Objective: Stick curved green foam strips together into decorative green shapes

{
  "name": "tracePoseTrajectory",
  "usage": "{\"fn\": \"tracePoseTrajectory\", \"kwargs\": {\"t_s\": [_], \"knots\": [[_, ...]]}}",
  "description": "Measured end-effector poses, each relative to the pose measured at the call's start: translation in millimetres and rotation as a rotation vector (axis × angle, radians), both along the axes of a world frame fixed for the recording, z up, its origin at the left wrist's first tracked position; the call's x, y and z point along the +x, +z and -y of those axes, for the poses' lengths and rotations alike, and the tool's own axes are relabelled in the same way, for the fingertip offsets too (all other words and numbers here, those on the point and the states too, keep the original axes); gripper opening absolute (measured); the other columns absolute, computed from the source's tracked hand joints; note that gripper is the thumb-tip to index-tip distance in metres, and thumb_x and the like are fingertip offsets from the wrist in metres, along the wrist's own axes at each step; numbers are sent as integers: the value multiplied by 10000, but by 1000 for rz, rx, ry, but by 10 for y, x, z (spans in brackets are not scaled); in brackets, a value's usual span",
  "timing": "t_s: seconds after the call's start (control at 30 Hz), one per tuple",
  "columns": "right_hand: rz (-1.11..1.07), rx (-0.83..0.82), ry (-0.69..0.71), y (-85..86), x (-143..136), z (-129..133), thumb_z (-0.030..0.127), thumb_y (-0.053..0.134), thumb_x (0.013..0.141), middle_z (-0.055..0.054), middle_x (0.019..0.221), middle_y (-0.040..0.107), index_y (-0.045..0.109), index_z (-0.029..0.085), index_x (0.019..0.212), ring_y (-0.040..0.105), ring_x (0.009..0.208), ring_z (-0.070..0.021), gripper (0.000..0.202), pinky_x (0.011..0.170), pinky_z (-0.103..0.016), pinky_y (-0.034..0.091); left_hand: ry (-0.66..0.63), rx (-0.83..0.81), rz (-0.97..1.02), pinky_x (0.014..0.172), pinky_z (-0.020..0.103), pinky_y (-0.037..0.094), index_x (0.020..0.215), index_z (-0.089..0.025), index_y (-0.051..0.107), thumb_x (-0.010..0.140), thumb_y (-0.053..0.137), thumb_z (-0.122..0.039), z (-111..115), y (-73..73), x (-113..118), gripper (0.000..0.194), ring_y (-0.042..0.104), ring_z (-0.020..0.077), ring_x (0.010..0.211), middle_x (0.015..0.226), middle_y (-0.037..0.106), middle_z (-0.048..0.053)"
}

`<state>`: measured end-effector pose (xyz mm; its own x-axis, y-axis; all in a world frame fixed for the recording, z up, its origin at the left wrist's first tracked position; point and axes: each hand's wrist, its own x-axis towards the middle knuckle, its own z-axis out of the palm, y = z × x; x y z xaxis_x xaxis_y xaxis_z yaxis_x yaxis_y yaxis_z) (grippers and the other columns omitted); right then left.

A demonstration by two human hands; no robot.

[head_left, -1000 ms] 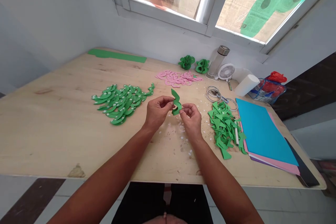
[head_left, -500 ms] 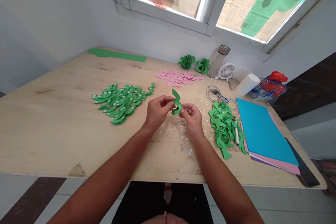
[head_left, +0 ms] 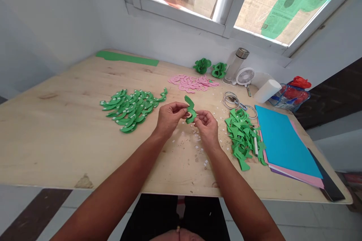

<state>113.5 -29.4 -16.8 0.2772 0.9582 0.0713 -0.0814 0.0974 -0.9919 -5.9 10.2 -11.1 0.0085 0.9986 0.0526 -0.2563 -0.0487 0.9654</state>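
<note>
Green cutout (head_left: 192, 112) was pinched by left hand (head_left: 169, 118) and right hand (head_left: 207, 126) over worktop (head_left: 70, 135); light grip was probably needed.

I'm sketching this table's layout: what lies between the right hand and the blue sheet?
The head view shows mainly a heap of green scraps and a white pen between the right hand and the blue sheet.

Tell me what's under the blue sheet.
Under the blue sheet, a pink sheet, a pale sheet, a purple sheet and, apparently, a black slab stick out; the rest is covered.
</note>
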Motion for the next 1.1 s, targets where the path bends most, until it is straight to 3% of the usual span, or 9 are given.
{"fn": "tracePoseTrajectory", "kwargs": {"t_s": [0.27,0.83,1.1], "knots": [[194,4,-22,-20,30,11,240,601,685,7,741,602,602,178,889,531,591,-108,213,539,-220,392,11,14,-21,615,294,540,755,-122,679,586,732,-266,-18,-2,-7,229,649,158,564,640,680,23],[145,16,-1,-37,38,-6,231,592,686,20,677,576,576,184,919,514,578,-112,238,527,-215,384,-2,4,-42,622,308,542,760,-118,676,588,733,-279,-5,21,-10,242,654,168,579,644,682,34],[308,27,-41,-59,58,2,207,560,698,28,685,579,583,182,941,504,570,-111,245,559,-230,394,-23,0,-42,596,291,529,747,-118,676,583,737,-268,-18,17,-18,230,647,163,569,636,680,31]]}}
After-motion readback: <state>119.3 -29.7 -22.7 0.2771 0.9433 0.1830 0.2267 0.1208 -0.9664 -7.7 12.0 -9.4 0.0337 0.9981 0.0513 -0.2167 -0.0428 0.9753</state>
